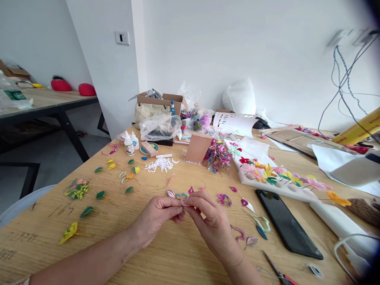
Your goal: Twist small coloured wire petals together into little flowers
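My left hand (162, 215) and my right hand (209, 217) meet over the front middle of the table, thumbs and fingertips pinched together. Between them is a tiny pinkish piece (184, 204), mostly hidden by the fingers, so its kind does not show. Just beyond the fingertips lie a blue looped piece (181, 196), a striped purple and white petal shape (170, 193) and a small magenta loop (190, 190). To the right of my right hand are a purple looped piece (225, 200) and a mauve curved strip (239, 232).
Scissors (277, 269), a wire spool (315, 270) and a phone (277, 217) lie on the right. Yellow flowers (69, 232) and green leaves on stems spread over the left. White cut pieces (160, 164), glue bottles (129, 143) and a foam block (279, 190) with colourful flowers stand farther back.
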`<action>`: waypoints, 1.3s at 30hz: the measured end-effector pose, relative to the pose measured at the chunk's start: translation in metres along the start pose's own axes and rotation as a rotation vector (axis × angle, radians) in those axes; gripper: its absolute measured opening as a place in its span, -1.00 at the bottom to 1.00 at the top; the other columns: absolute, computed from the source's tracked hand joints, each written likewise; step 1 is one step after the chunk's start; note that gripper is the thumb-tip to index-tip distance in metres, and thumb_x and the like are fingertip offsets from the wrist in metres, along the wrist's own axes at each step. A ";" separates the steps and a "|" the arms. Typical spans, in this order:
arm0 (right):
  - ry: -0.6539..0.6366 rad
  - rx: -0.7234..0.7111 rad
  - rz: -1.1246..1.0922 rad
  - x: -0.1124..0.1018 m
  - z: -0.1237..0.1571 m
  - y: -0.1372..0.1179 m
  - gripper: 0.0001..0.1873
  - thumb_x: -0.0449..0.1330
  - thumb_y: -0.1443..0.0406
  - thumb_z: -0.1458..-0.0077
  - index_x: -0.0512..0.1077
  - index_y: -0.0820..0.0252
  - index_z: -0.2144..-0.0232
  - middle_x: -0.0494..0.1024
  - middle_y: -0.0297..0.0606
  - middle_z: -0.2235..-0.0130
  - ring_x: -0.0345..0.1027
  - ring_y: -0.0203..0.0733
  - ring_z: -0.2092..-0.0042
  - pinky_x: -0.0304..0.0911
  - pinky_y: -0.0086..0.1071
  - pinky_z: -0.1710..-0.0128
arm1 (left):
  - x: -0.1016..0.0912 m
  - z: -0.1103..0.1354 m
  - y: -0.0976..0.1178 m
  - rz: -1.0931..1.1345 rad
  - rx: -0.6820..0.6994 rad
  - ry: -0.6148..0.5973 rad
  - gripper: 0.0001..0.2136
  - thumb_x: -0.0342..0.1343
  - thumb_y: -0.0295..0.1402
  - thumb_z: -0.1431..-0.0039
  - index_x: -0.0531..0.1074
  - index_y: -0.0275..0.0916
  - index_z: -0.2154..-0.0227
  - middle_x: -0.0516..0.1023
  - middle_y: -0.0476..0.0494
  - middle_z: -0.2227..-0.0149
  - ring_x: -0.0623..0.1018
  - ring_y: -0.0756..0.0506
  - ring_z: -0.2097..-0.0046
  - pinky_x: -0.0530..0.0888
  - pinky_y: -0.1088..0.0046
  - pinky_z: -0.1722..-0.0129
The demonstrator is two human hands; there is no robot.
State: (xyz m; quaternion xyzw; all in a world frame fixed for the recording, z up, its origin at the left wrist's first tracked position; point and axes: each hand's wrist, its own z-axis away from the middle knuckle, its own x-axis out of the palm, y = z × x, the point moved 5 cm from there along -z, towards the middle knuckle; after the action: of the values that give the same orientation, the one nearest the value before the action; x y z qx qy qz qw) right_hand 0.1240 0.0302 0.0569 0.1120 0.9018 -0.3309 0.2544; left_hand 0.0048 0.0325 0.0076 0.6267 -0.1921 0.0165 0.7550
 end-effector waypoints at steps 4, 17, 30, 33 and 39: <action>0.004 0.031 -0.040 -0.001 0.001 0.000 -0.84 0.07 0.46 -0.03 0.39 0.17 0.36 0.46 -0.26 0.39 0.34 -0.31 0.37 0.25 -0.48 0.41 | -0.001 0.000 0.002 0.010 0.014 0.037 -0.87 0.18 -0.35 0.10 0.51 -0.33 0.56 0.39 -0.04 0.59 0.34 0.02 0.49 0.26 0.51 0.47; -0.135 0.828 -0.892 0.049 0.019 0.031 -0.64 0.30 0.10 0.26 0.32 0.21 0.47 0.30 -0.49 0.70 0.04 -0.48 0.71 -0.10 -0.58 0.75 | -0.010 -0.001 0.008 -0.009 0.207 0.102 -0.95 0.17 -0.41 0.07 0.53 -0.23 0.53 0.33 -0.05 0.32 0.34 -0.05 0.21 0.27 0.46 0.17; -0.122 0.842 -0.971 0.054 0.021 0.030 -0.69 0.27 0.13 0.20 0.32 0.25 0.62 0.28 -0.50 0.70 0.04 -0.52 0.71 -0.13 -0.61 0.73 | -0.003 0.001 -0.002 0.265 0.076 0.025 -0.95 0.15 -0.40 0.04 0.51 -0.23 0.50 0.38 -0.02 0.46 0.34 0.01 0.38 0.30 0.50 0.34; -0.142 0.838 -0.962 0.055 0.021 0.029 -0.69 0.26 0.12 0.21 0.32 0.25 0.63 0.30 -0.47 0.67 0.04 -0.52 0.70 -0.11 -0.59 0.73 | -0.001 0.001 -0.002 0.306 0.059 0.010 -0.95 0.15 -0.39 0.04 0.50 -0.23 0.51 0.38 -0.02 0.47 0.35 -0.01 0.38 0.31 0.48 0.35; -0.175 0.723 -0.740 0.050 0.019 0.033 -0.77 0.21 0.18 0.16 0.31 0.22 0.63 0.16 -0.51 0.69 0.01 -0.46 0.66 -0.04 -0.57 0.70 | -0.004 0.001 0.003 0.218 0.099 0.008 -0.95 0.14 -0.41 0.03 0.50 -0.24 0.50 0.40 -0.02 0.44 0.35 -0.02 0.32 0.30 0.47 0.28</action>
State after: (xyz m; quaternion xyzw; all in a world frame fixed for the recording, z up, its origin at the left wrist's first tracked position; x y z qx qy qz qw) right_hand 0.1019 0.0445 -0.0002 -0.1613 0.6846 -0.6969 0.1402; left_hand 0.0004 0.0328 0.0092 0.6386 -0.2550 0.1108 0.7176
